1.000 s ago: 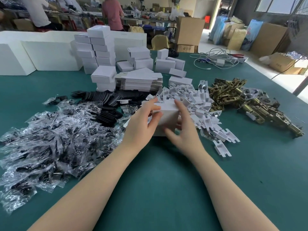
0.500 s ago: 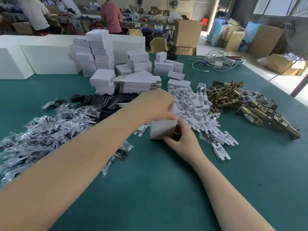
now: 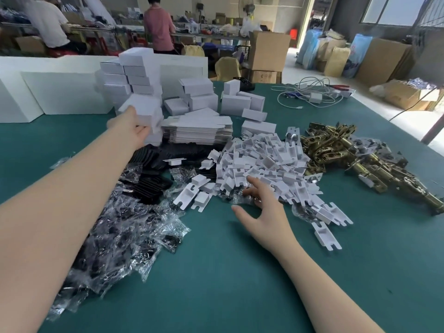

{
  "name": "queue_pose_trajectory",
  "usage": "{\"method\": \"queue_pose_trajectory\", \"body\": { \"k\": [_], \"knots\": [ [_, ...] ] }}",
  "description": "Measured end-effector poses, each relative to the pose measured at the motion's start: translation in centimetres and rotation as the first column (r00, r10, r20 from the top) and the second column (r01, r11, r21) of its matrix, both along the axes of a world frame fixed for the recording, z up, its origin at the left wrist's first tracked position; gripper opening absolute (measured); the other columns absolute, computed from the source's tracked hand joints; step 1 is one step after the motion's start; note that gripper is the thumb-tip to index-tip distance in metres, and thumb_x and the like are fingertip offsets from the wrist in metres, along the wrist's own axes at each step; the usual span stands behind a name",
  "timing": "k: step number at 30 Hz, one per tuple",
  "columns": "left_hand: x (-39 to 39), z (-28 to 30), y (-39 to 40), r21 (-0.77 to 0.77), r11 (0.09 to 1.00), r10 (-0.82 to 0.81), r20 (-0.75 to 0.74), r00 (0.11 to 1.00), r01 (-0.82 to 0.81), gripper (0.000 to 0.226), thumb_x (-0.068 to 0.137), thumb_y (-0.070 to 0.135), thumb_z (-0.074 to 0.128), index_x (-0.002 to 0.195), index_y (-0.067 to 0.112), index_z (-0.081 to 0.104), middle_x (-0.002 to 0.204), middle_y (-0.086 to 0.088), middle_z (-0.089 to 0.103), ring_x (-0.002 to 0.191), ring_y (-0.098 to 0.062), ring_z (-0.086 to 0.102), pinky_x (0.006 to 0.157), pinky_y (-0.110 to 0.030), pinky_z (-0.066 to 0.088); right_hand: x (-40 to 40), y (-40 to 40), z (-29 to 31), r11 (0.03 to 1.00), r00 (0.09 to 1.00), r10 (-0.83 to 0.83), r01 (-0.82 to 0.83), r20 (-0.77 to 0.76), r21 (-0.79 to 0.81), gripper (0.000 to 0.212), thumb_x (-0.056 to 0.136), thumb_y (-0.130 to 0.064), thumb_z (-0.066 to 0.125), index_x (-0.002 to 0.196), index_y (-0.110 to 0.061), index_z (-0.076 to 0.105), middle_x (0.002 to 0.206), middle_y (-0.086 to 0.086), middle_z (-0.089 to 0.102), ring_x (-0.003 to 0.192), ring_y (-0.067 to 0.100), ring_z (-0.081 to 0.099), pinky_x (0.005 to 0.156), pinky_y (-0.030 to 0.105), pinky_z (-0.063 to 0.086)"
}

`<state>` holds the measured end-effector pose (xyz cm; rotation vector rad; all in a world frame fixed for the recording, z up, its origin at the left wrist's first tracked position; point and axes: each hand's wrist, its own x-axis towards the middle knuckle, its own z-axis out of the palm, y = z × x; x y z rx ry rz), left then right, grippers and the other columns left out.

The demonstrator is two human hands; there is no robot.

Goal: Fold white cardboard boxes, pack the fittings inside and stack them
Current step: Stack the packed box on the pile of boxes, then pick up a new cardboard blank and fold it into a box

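My left hand (image 3: 129, 127) is stretched far forward and grips a closed white cardboard box (image 3: 144, 108) at the low stack of boxes beside the tall stack of white boxes (image 3: 137, 70). The box is blurred by motion. My right hand (image 3: 262, 207) hovers with fingers spread at the near edge of the pile of white folded inserts (image 3: 264, 162), fingertips touching a small clear bag there. A stack of flat unfolded box blanks (image 3: 197, 128) lies right of the held box. Brass fittings (image 3: 348, 152) lie heaped at the right.
Clear plastic bags of small black parts (image 3: 115, 231) cover the left of the green table (image 3: 228, 284). Black parts (image 3: 153, 162) lie behind them. White cables (image 3: 310, 94) sit at the far right. Large white boxes (image 3: 60, 92) line the back. Two people stand at a far bench.
My left hand has carried the folded box from the table's middle forward and left to the stacks. My right hand has let go of the box and opened near the inserts.
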<state>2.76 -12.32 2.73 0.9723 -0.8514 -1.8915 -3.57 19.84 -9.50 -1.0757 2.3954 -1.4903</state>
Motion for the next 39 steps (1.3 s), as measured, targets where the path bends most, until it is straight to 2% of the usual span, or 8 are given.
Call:
{"method": "queue_pose_trajectory", "body": {
  "k": [5,10,15,20,25,31,35,39],
  "knots": [
    [-0.3,-1.1,-1.6,-0.031,0.998,0.049,0.082,0.995,-0.047,0.014,0.102,0.017,0.05,0.088,0.012,0.048,0.134,-0.014,0.056,0.07,0.003,0.06,0.056,-0.012,0.053,0.0,-0.2,0.0,0.999,0.999,0.018,-0.016,-0.044,0.048,0.065,0.079,-0.052,0.063,0.139,-0.042,0.041,0.115,-0.033,0.051,0.114,-0.01,0.049,0.092,0.011,0.036],
    [-0.5,-0.1,-2.2,0.062,0.998,0.0,0.156,0.988,-0.01,0.026,0.092,0.032,0.068,0.094,0.011,0.054,0.085,-0.001,0.049,0.073,-0.008,0.052,0.047,-0.024,0.055,0.1,-0.2,0.0,0.998,0.999,0.02,-0.017,-0.045,0.053,0.06,0.079,-0.055,0.06,0.135,-0.043,0.044,0.115,-0.032,0.052,0.113,-0.009,0.05,0.092,0.014,0.038],
    [-1.0,-0.6,-2.1,-0.107,0.979,0.194,0.212,0.958,-0.175,0.054,0.091,0.039,0.066,0.128,0.018,0.034,0.124,0.003,0.051,0.085,-0.016,0.055,0.068,-0.025,0.053,0.2,-0.3,0.1,0.998,0.999,0.009,-0.006,-0.052,0.058,0.059,0.076,-0.058,0.056,0.133,-0.043,0.046,0.113,-0.033,0.052,0.112,-0.01,0.05,0.092,0.012,0.037],
    [-3.8,-2.0,0.4,-0.943,0.32,0.726,0.308,0.615,0.095,0.046,0.093,0.029,0.048,0.135,0.012,0.04,0.141,-0.012,0.043,0.126,-0.031,0.045,0.089,-0.042,0.045,0.1,-0.5,-0.1,0.994,0.994,0.025,-0.014,-0.104,0.106,0.057,0.082,-0.049,0.06,0.136,-0.039,0.046,0.116,-0.025,0.052,0.111,-0.013,0.046,0.088,0.001,0.03],
    [-7.4,-3.1,2.6,-0.412,-0.062,0.615,0.702,0.36,0.909,0.06,0.098,0.026,0.047,0.152,0.015,0.023,0.158,-0.015,0.026,0.145,-0.032,0.024,0.119,-0.049,0.018,0.1,-0.5,-0.1,0.994,0.994,0.026,-0.014,-0.108,0.108,0.055,0.082,-0.048,0.059,0.135,-0.04,0.047,0.114,-0.023,0.053,0.11,-0.013,0.046,0.088,0.002,0.031],
    [-6.6,-1.4,3.9,-0.438,0.04,0.705,0.649,0.285,0.898,0.021,0.094,0.006,0.047,0.092,0.015,0.066,0.102,-0.016,0.066,0.094,-0.033,0.055,0.074,-0.034,0.036,0.0,-0.5,-0.1,0.994,0.994,0.019,-0.008,-0.109,0.106,0.05,0.086,-0.041,0.063,0.134,-0.039,0.049,0.112,-0.021,0.054,0.106,-0.02,0.044,0.084,-0.002,0.03],
    [-5.3,1.1,6.3,-0.863,0.044,0.539,0.444,0.715,0.503,0.023,0.101,0.021,0.045,0.103,0.019,0.068,0.084,-0.007,0.06,0.078,-0.023,0.054,0.065,-0.03,0.033,-0.2,-0.5,-0.1,0.993,0.993,0.03,-0.017,-0.111,0.117,0.048,0.088,-0.037,0.065,0.133,-0.034,0.052,0.114,-0.016,0.056,0.102,-0.022,0.044,0.083,-0.003,0.03],
    [-3.9,1.4,13.0,-0.74,0.628,-0.189,0.158,0.969,0.243,0.02,0.098,0.023,0.055,0.08,0.019,0.058,0.079,0.004,0.063,0.073,-0.001,0.058,0.075,-0.023,0.055,-0.1,-0.4,0.5,0.999,0.998,0.013,-0.01,-0.061,0.044,0.039,0.091,-0.037,0.064,0.128,-0.03,0.056,0.111,-0.016,0.061,0.098,-0.015,0.053,0.084,0.003,0.037]
  ]
}}
